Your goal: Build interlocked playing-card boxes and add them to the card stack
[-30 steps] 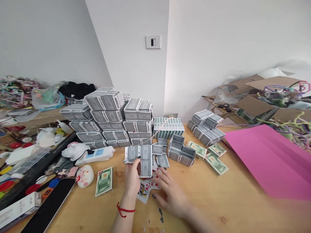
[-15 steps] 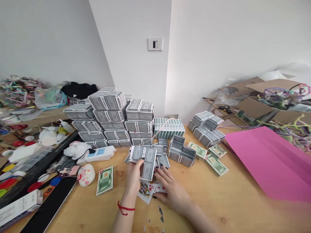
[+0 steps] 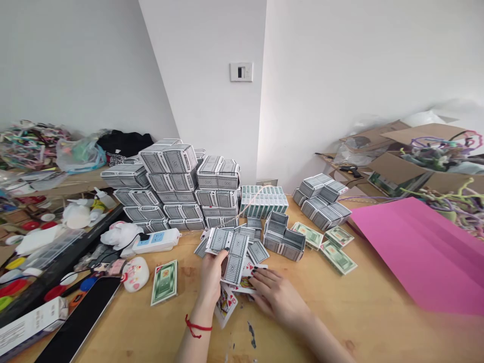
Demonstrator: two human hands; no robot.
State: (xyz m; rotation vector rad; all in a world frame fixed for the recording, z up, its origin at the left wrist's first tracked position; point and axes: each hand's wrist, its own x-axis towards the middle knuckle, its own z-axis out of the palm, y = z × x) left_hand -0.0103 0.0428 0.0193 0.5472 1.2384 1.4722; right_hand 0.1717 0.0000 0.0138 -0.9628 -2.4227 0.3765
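Observation:
My left hand (image 3: 212, 280) grips a box-like piece folded from playing cards (image 3: 235, 262), its grey patterned backs facing up. Close by on the right, my right hand (image 3: 278, 296) has its fingers on top of face-up playing cards (image 3: 247, 282) and its thumb low at their edge, closed on them. Red hearts and part of a picture card show there. One more face-up card (image 3: 226, 305) leans tilted under my left hand. Behind the folded piece lie several loose cards (image 3: 257, 251), backs up. An L-shaped card structure (image 3: 283, 237) stands to their right.
Stacked card blocks (image 3: 174, 181) rise at the back left, with smaller blocks (image 3: 321, 199) back right. Green card packs (image 3: 164, 282) lie on both sides. A power strip (image 3: 157, 240), a black slab (image 3: 79, 322), pink sheet (image 3: 419, 257) and cardboard box (image 3: 397, 169) surround the workspace.
My left hand and the folded card piece have shifted slightly right. My right hand has closed on the face-up cards, which have shifted, and one card now tilts under my left hand.

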